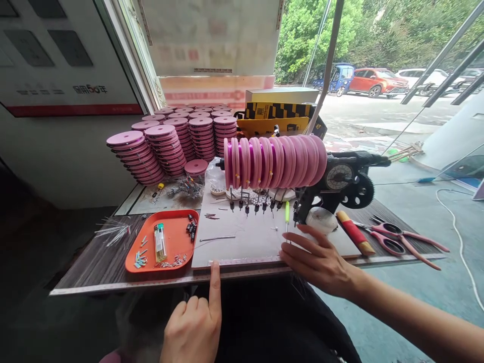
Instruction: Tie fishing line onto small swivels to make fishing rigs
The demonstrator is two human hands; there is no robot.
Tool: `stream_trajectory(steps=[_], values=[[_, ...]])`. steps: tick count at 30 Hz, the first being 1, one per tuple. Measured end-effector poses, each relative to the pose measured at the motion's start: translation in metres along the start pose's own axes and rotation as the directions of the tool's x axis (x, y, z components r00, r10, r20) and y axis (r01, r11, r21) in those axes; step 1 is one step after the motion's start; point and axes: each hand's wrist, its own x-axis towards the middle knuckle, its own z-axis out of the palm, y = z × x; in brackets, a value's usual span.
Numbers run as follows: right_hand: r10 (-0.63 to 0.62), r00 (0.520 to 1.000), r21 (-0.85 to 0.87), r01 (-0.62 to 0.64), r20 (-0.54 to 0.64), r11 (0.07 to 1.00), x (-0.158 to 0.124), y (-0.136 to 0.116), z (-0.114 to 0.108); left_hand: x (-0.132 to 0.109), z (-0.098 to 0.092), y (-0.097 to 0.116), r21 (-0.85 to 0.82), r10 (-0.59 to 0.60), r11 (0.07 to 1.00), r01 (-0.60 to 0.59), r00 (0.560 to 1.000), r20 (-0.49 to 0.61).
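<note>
My left hand (196,322) is below the table's front edge, fist curled with the index finger stretched up, its tip touching the near edge of a grey board (249,242). My right hand (317,259) lies on the board's front right corner, fingers stretched out and slightly apart, holding nothing. A row of pink spools (274,161) sits on a black winding machine (340,184) behind the board. Small black weights (251,205) hang below the spools.
An orange tray (177,237) with a lighter (160,242) and small parts is at the left. Stacks of pink spools (170,143) stand behind it. Pink scissors (401,239), a red-handled tool (354,233) and a white round object (321,220) lie at the right.
</note>
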Motion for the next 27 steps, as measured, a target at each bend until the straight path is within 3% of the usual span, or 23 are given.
stream_trajectory(steps=[2,3,6,8,9,11,12,14,17,27], values=[[0.072,0.997,0.066,-0.07,-0.034,0.995,0.004,-0.004,0.0,0.001,-0.007,-0.006,-0.269,-0.077,0.961,0.057,0.995,-0.066],[0.142,0.988,0.122,-0.134,-0.053,0.983,0.008,-0.007,-0.001,0.002,-0.013,-0.007,-0.443,-0.148,0.893,0.086,0.983,-0.108],[0.399,0.912,0.348,-0.346,-0.092,0.871,0.025,-0.022,-0.003,0.012,-0.034,0.002,-0.88,-0.406,0.472,0.054,0.899,-0.163],[0.503,0.859,0.473,-0.404,-0.097,0.783,0.037,-0.034,-0.005,0.023,-0.043,0.016,-0.985,-0.434,0.167,0.042,0.9,-0.036],[0.531,0.841,0.512,-0.412,-0.104,0.753,0.042,-0.039,-0.006,0.03,-0.043,0.023,-0.994,-0.425,0.012,0.104,0.901,0.089],[0.567,0.814,0.553,-0.419,-0.123,0.721,0.048,-0.047,-0.006,0.042,-0.039,0.036,-0.916,-0.384,-0.323,0.237,0.852,0.356],[0.579,0.805,0.564,-0.421,-0.13,0.711,0.049,-0.051,-0.005,0.047,-0.036,0.041,-0.861,-0.414,-0.457,0.222,0.804,0.427],[0.593,0.793,0.575,-0.423,-0.139,0.701,0.05,-0.054,-0.002,0.054,-0.029,0.048,-0.761,-0.421,-0.633,0.145,0.761,0.494],[0.584,0.798,0.567,-0.416,-0.148,0.711,0.048,-0.056,0.002,0.059,-0.023,0.052,-0.672,-0.395,-0.736,0.075,0.759,0.518],[0.5,0.861,0.41,-0.426,-0.088,0.806,0.041,-0.044,-0.006,0.061,-0.026,0.055,-0.579,-0.32,-0.813,0.066,0.779,0.539]])
